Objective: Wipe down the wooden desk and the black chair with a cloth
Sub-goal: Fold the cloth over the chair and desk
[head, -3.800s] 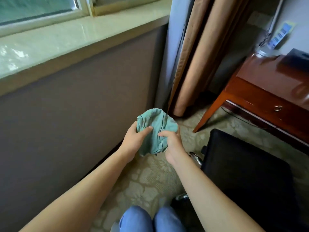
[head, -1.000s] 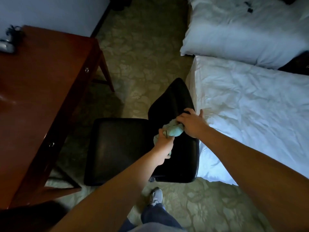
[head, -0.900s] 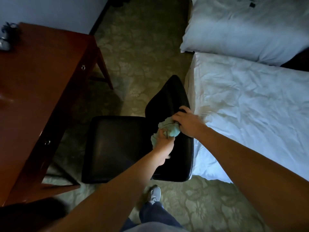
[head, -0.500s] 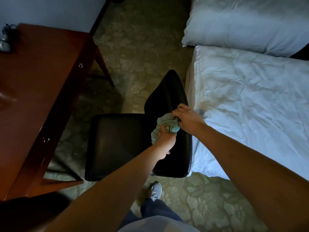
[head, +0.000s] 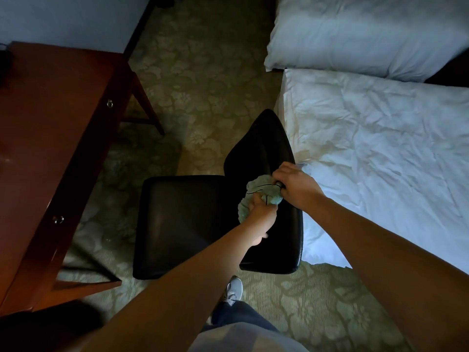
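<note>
Cloth: a crumpled teal cloth [head: 262, 193] with thin dark stripes lies bunched against the front face of the chair's backrest, just above where the backrest meets the seat, and both hands hold it.
Left hand: the left hand [head: 260, 219] has its fingers curled into the lower part of the cloth and grips it, with the knuckles toward the camera; the bare forearm runs down to the lower left of the view.
Right hand: the right hand [head: 294, 184] closes its fingers over the upper right edge of the cloth and over the backrest's top edge; how much of that hold is on the cloth and how much on the chair cannot be told.
Black chair: the black chair [head: 182, 224] has a glossy padded seat and a curved backrest; the seat faces the desk and the back of the backrest sits just beside the bed's near edge.
Wooden desk: the reddish-brown wooden desk [head: 50, 148] fills the left side, with 2 small round metal knobs on its front edge and a slanted leg at its far corner.
Bed: the bed [head: 380, 161] on the right carries a rumpled white sheet, and a white pillow [head: 355, 34] lies at its far end.
Carpet: a green floral carpet [head: 198, 80] covers the floor between desk, chair and bed.
Person: 1 grey shoe [head: 234, 288] and a dark trouser leg show below the chair's near edge.
</note>
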{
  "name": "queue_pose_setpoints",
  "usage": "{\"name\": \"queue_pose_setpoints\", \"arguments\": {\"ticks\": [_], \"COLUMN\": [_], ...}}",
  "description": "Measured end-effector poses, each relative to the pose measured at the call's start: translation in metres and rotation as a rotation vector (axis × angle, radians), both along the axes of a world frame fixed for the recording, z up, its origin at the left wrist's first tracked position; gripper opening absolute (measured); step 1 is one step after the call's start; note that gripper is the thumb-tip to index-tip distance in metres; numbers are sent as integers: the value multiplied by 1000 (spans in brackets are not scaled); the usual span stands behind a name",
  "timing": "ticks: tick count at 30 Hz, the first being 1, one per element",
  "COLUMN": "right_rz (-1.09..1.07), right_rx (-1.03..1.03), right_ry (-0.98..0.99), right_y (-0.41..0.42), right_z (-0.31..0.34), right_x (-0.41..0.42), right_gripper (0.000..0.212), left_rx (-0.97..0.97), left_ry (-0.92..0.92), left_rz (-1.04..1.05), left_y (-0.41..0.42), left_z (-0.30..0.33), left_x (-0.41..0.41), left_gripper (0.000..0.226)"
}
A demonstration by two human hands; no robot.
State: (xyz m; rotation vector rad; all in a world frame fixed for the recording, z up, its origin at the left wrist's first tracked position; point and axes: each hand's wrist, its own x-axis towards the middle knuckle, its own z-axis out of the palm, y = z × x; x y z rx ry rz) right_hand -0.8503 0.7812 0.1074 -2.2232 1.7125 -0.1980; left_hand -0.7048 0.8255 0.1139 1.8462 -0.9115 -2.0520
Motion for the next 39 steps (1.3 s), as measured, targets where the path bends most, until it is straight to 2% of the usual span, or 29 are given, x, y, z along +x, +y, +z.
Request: {"name": "queue_pose_setpoints", "arguments": {"ticks": [6,12,16,18,19,21,26,29,39], "right_rz": [-39,-84,-81,-57,-45,-7,100,149,276], "right_rx": [19,34,52,-29,-72,-95,20,48,77], "right_ry": [6,94,261,373,360,282,203,181,104], "right_y": [13,19,16,8,3,-12,-51,-64,-82], "right_z": [1,3,13,18,19,23,33,39,65], "right_x": [-6,-8,8,22,31,60,152,228,489], "right_gripper": [29,28,32,30,28,27,26,16,14], "left_rx": [6,38,39,33,9,-52,-187,-252,-424], "left_ry": [-17,36,117,125,117,98,55,5,-169], "left_rz": [-30,-26,61,114,118,159,304,373,402], "left_y": [10,14,7,-2,-6,-16,-32,-33,-17], "left_z": [0,0,12,16,15,15,22,30,48], "left_x": [-8,-6,11,31,44,81,184,265,525], "left_gripper": [69,66,49,41,37,31,35,21,24]}}
